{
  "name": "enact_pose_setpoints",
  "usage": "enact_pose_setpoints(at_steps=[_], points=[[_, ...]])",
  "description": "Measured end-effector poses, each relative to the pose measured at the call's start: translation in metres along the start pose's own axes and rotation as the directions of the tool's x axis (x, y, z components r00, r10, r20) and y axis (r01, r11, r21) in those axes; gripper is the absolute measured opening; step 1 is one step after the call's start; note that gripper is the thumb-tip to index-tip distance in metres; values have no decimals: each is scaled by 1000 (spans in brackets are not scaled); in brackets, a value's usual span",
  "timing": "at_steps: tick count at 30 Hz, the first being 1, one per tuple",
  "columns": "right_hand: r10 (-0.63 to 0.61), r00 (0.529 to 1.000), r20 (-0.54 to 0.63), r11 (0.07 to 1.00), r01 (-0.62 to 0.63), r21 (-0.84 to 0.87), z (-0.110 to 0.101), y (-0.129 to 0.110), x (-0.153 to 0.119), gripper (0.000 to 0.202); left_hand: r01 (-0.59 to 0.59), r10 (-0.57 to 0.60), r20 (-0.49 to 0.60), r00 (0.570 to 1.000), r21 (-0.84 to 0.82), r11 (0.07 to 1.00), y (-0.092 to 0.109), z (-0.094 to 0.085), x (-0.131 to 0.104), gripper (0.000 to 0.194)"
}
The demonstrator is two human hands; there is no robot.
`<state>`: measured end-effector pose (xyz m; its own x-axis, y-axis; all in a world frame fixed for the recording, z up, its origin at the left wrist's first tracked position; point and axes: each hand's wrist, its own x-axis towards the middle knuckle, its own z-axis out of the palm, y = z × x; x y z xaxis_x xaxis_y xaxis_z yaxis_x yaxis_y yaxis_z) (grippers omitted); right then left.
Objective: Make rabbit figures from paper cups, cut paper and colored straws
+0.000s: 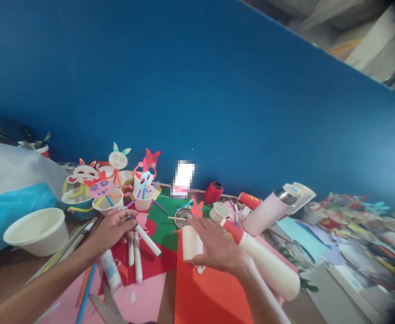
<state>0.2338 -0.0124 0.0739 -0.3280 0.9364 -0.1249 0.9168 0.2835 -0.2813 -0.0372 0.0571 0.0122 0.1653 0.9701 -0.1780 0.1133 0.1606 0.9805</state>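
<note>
My left hand (114, 229) has its fingers closed round the upper end of a white marker (149, 242), whose dark-tipped end points down and right. Two more white markers (138, 258) lie just below that hand on red paper. My right hand (214, 243) is over a small white paper cup (189, 243), thumb at its lower edge and fingers stretched across its top. The cup stands on orange-red paper (211, 297). Behind it are a thin wooden stick (179, 218) and a small orange paper figure (197, 208).
Cups with paper animal faces (107, 200) stand at the left, beside a large white bowl (37, 231). Scissors (106, 308) and a glue bottle (111, 270) lie in front. Stacked cups (271, 265) and a pink flask (268, 211) are at the right.
</note>
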Motion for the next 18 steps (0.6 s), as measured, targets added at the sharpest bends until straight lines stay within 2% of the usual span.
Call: enact_pose_setpoints(at_steps=[3, 7, 13, 18], points=[[1, 1000, -6, 1000, -2, -27, 0, -7, -1, 80, -57, 55, 27, 998, 77, 995, -4, -2, 3, 40], [-61, 992, -107, 997, 56, -50, -1, -16, -1, 74, -82, 82, 9, 997, 180, 980, -5, -2, 1, 35], [-195, 951, -241, 980, 180, -85, 17, -27, 16, 78, -87, 77, 48, 996, 260, 962, -6, -5, -1, 35], [-177, 943, -283, 982, 153, -107, 27, -26, 25, 76, -117, 82, 128, 988, 302, 946, -7, -9, -1, 39]])
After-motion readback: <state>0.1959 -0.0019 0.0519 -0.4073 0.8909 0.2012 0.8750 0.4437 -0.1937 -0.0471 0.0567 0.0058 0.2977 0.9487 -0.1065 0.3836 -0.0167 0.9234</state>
